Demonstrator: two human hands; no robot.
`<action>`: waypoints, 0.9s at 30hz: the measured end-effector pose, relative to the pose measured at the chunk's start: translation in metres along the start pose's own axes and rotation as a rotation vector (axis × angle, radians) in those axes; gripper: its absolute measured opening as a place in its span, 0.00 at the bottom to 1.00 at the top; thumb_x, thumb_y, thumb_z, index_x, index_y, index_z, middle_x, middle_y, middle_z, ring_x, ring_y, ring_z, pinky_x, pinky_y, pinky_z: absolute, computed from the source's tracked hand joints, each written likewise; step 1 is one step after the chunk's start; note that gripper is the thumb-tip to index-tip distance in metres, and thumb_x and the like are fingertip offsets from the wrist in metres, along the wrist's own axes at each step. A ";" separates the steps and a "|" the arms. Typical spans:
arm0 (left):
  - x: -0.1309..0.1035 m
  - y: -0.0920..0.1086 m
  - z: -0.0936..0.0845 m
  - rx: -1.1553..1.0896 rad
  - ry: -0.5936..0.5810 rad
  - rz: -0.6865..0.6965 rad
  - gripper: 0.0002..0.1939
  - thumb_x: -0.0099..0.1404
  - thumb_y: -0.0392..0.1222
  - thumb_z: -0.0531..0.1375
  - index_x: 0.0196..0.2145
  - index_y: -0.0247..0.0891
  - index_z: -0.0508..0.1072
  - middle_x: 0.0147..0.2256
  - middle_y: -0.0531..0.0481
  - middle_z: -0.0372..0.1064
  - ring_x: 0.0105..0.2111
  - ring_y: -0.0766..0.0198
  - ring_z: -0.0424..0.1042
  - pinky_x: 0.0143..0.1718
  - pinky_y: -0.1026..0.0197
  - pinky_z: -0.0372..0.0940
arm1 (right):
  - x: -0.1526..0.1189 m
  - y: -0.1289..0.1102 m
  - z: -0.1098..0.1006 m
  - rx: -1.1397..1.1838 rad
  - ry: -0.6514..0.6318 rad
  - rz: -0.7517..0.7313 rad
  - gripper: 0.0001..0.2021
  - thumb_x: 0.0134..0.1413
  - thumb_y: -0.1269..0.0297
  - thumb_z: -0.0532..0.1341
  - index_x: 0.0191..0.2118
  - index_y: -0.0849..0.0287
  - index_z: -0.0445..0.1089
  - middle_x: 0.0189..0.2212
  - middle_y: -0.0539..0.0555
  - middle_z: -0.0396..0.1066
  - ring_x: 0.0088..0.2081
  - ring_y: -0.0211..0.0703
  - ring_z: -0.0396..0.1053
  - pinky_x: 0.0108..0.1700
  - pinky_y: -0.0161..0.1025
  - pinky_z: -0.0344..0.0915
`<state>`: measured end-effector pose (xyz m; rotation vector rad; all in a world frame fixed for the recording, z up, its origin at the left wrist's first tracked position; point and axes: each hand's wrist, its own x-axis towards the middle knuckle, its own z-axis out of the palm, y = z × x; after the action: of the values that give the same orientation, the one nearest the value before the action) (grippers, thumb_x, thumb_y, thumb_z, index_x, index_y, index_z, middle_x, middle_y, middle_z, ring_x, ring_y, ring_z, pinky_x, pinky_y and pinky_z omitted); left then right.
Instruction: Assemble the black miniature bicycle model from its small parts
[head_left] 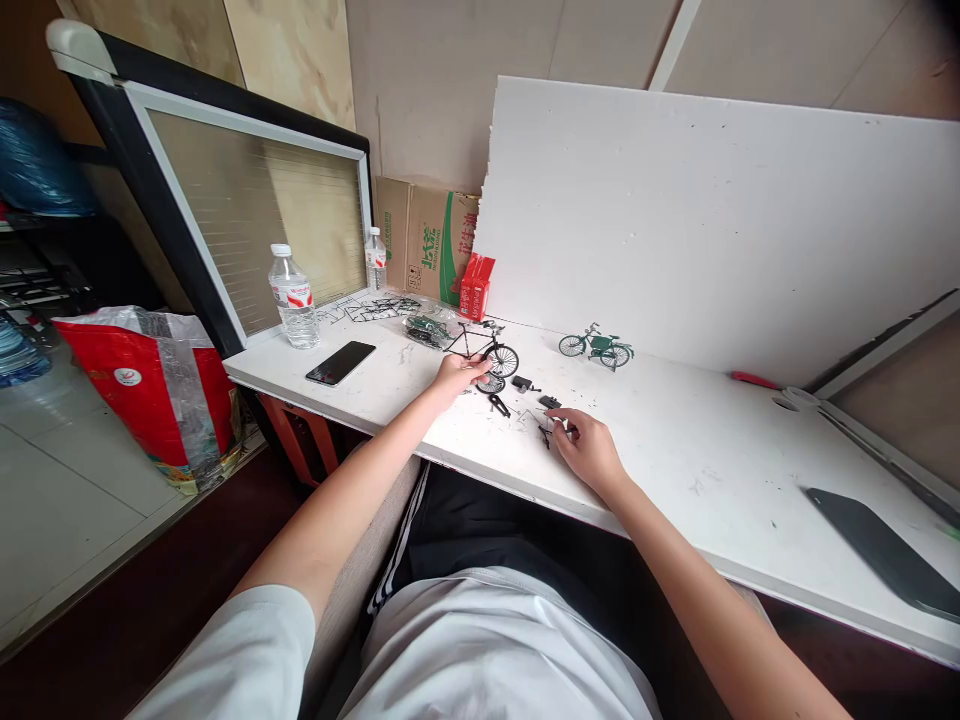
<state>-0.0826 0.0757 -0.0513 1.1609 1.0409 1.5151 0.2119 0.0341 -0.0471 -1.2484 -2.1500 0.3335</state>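
White shirt [495, 650] nearest me, I pinch the black model bicycle [469, 343] by a wheel in my left hand [454, 378], over the white table [667, 440]. My right hand [589, 452] curls at small black parts [545, 434]; I can't tell its grip.

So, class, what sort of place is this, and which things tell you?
Probably a makeshift hobby workbench: a black model bicycle in the left hand, small loose black parts beside it, and a green model bicycle standing on the white table.
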 end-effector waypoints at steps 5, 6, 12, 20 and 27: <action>0.004 -0.004 0.003 0.084 0.113 0.010 0.20 0.54 0.52 0.75 0.35 0.33 0.79 0.25 0.49 0.74 0.26 0.66 0.68 0.28 0.65 0.57 | 0.000 0.002 0.001 -0.050 -0.011 0.002 0.17 0.67 0.56 0.57 0.51 0.55 0.80 0.48 0.59 0.82 0.35 0.49 0.75 0.38 0.44 0.67; 0.004 -0.004 0.004 0.101 0.144 0.015 0.19 0.55 0.51 0.75 0.35 0.33 0.79 0.24 0.49 0.74 0.26 0.66 0.68 0.27 0.65 0.57 | 0.001 0.003 0.001 -0.064 -0.010 0.001 0.17 0.67 0.54 0.57 0.50 0.55 0.80 0.48 0.59 0.82 0.36 0.51 0.76 0.39 0.44 0.68; 0.003 0.000 0.007 0.141 0.202 0.035 0.18 0.55 0.49 0.75 0.35 0.33 0.79 0.22 0.50 0.73 0.25 0.64 0.70 0.27 0.65 0.57 | 0.010 0.006 0.010 -0.078 -0.018 0.036 0.18 0.67 0.47 0.60 0.44 0.53 0.82 0.44 0.59 0.83 0.41 0.56 0.79 0.39 0.45 0.68; 0.001 0.000 0.006 0.184 0.164 0.053 0.19 0.56 0.52 0.74 0.30 0.33 0.78 0.24 0.47 0.74 0.28 0.62 0.72 0.29 0.64 0.60 | 0.014 0.007 0.014 -0.137 -0.046 0.047 0.18 0.69 0.47 0.59 0.44 0.52 0.81 0.38 0.59 0.83 0.35 0.55 0.77 0.34 0.44 0.64; 0.003 -0.003 0.005 0.170 0.155 0.055 0.19 0.55 0.51 0.75 0.33 0.32 0.79 0.24 0.49 0.74 0.25 0.63 0.71 0.30 0.63 0.59 | 0.012 0.007 0.016 -0.228 -0.054 0.075 0.16 0.71 0.51 0.55 0.44 0.53 0.77 0.34 0.60 0.81 0.31 0.54 0.75 0.31 0.42 0.58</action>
<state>-0.0775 0.0800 -0.0521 1.2119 1.2722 1.6044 0.2025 0.0500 -0.0584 -1.4639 -2.2402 0.1577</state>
